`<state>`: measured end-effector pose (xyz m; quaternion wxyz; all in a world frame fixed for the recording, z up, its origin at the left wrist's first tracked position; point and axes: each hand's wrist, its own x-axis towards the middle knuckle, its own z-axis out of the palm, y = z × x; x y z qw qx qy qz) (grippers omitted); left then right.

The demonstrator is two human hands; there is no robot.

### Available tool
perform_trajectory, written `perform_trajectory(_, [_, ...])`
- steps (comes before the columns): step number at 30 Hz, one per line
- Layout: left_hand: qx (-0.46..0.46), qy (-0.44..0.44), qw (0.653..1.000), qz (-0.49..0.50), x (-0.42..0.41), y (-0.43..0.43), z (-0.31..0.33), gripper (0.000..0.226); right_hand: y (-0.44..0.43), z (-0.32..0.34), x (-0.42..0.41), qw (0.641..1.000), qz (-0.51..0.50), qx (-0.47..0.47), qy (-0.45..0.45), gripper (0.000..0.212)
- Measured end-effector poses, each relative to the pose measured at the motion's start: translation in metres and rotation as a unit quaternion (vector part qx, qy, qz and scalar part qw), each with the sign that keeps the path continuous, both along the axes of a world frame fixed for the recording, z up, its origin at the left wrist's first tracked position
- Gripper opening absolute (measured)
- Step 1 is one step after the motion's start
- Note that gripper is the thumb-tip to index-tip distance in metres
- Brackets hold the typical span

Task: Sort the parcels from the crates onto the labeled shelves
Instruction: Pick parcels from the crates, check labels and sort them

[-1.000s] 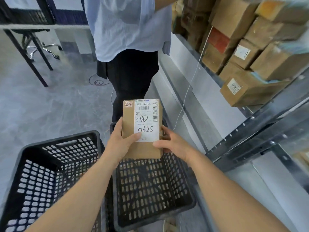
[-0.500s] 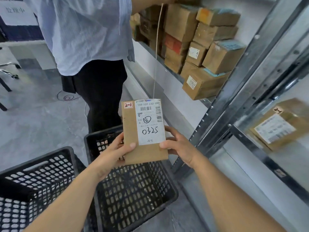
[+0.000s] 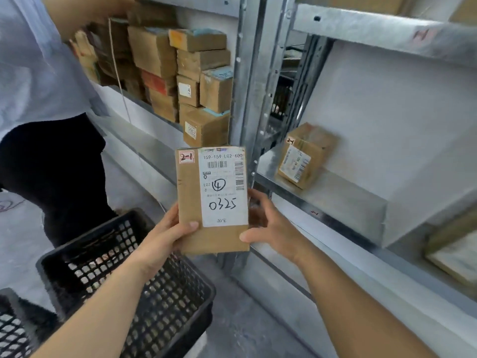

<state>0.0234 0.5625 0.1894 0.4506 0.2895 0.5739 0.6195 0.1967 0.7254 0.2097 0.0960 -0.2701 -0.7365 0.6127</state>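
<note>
Two hands grip one brown cardboard parcel (image 3: 211, 200) upright before the steel shelving: our left hand (image 3: 165, 233) curls round its lower left edge with the thumb pressed on the front face, while our right hand (image 3: 268, 226) clasps the lower right edge, thumb at the bottom corner and fingers behind the box. We hold the parcel in the air, above the far rim of a black perforated crate (image 3: 124, 267) that sits on the grey floor (image 3: 232, 332) near us; a corner of a second black crate (image 3: 13, 329) shows at the near left. The parcel's white shipping label (image 3: 223, 187) carries barcodes, a circled 4 and the handwritten number 0325, and a red-edged sticker (image 3: 186, 157) in its top left corner reads 2-1. To the right of the parcel, past a grey upright post (image 3: 247, 99), we see a shelf (image 3: 335, 192) whose front edge bears a small red mark (image 3: 314, 212) that looks like 2-1. A single brown box (image 3: 303, 156), also marked 2-1, sits on that shelf near the post, its labelled face turned toward us. In the bay to the far left, a stack of brown boxes (image 3: 180, 73) fills another shelf. A second person (image 3: 38, 73) in a pale blue shirt and dark trousers stands at left, one arm reaching toward that stack; we cannot tell what that arm's hand is doing, as it is blurred
</note>
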Motion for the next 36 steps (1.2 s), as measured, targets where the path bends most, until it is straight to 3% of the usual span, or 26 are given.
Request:
perform_trajectory(6, [0.015,0.044,0.996,-0.075,0.048,0.028,0.021,0.102,0.001,0.022,0.073,0.995,-0.08,0.049,0.021,0.093])
perform_trajectory(10, [0.023,0.097,0.988,-0.114,0.081,0.038,0.036,0.082,-0.001,0.031,0.116,0.99,-0.112,0.065,0.049,0.088])
perform_trajectory(13, [0.025,0.127,0.984,-0.126,0.098,0.037,0.044,0.084,-0.003,0.036,0.144,0.987,-0.13,0.077,0.061,0.087])
perform_trajectory(19, [0.0,0.184,0.979,-0.085,0.126,0.037,0.045,0.088,-0.009,0.042,0.191,0.979,-0.164,0.1,0.071,0.089])
perform_trajectory(22, [-0.02,0.236,0.971,-0.047,0.138,0.041,0.041,0.072,-0.012,0.043,0.21,0.975,-0.179,0.106,0.077,0.092])
perform_trajectory(30, [-0.051,0.475,0.878,-0.03,0.16,0.068,0.049,0.065,-0.008,0.047,0.228,0.961,-0.224,0.13,0.095,0.092])
perform_trajectory(36, [-0.057,0.574,0.816,-0.052,0.137,0.111,0.057,0.066,0.007,0.048,0.217,0.944,-0.281,0.149,0.091,0.098])
